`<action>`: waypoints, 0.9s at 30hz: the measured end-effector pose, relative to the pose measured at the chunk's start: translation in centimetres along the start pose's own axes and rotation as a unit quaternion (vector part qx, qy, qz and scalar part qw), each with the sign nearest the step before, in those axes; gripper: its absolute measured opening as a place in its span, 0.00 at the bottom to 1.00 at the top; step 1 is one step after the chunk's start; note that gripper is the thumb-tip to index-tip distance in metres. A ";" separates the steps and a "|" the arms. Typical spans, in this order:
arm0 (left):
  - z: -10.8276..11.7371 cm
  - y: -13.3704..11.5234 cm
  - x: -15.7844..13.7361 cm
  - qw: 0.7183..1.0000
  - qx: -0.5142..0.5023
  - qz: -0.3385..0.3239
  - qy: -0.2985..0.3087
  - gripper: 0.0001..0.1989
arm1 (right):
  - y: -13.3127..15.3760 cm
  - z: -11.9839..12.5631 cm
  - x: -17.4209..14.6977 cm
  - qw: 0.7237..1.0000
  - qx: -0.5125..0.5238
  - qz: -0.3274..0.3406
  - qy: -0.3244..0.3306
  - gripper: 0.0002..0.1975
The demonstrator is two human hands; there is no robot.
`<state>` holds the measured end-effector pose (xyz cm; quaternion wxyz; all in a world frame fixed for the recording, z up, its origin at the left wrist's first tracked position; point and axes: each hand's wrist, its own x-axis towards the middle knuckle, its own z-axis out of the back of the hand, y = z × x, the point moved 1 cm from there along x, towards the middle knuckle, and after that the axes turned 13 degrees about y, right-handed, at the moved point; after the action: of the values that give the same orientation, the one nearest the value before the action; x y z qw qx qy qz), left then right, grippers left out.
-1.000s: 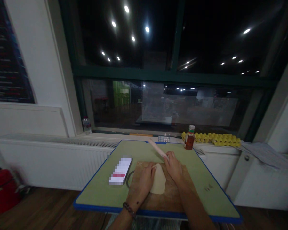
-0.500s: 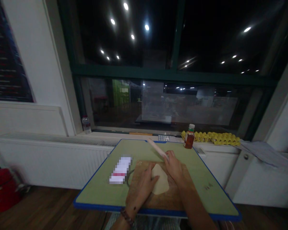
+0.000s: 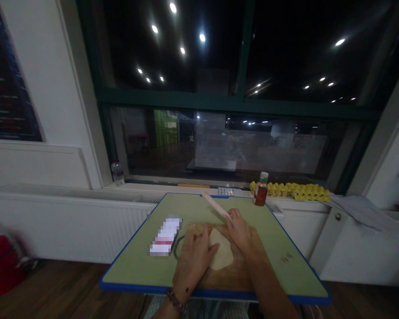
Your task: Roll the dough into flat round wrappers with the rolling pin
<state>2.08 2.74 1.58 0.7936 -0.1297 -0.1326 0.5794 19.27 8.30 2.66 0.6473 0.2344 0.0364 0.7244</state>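
Observation:
A flattened, pale sheet of dough [image 3: 223,256] lies on a wooden board [image 3: 242,281]. Over the dough's left edge rests my left hand [image 3: 198,253], fingers stretched out and thumb lying on the sheet. My right hand [image 3: 239,228] is closed round the near end of a light wooden rolling pin [image 3: 215,206]. The pin slants away to the far left, beyond the dough's far edge and apart from the sheet. My fingers hide the gripped end.
The board sits on a green table [image 3: 129,266] with a blue rim. Left of it lie a phone with a blurred screen [image 3: 166,237] and a dark ring-shaped thing [image 3: 176,248]. A bottle of reddish-brown liquid [image 3: 260,192] stands at the far right corner, near yellow egg trays [image 3: 295,191].
My left hand's fingers have shifted slightly on the dough's left edge. The right hand and rolling pin stay nearly in place. The whole view has moved a little.

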 end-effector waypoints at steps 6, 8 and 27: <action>1.0 -1.1 -0.3 0.992 0.079 -0.059 -0.077 0.29 | 0.4 0.5 -0.4 1.000 -0.006 0.007 0.002 0.11; 0.4 -1.8 -0.3 0.992 0.063 -0.106 -0.034 0.31 | 0.4 0.8 -0.5 1.000 -0.004 0.004 0.012 0.11; -3.9 -1.5 -1.2 0.992 0.048 -0.114 0.037 0.33 | 0.2 0.1 -0.1 1.000 -0.010 0.003 0.009 0.11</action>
<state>4.47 0.96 -1.55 0.8641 -0.0968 -0.0897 0.4858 19.11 8.16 2.84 0.6472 0.2218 0.0347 0.7285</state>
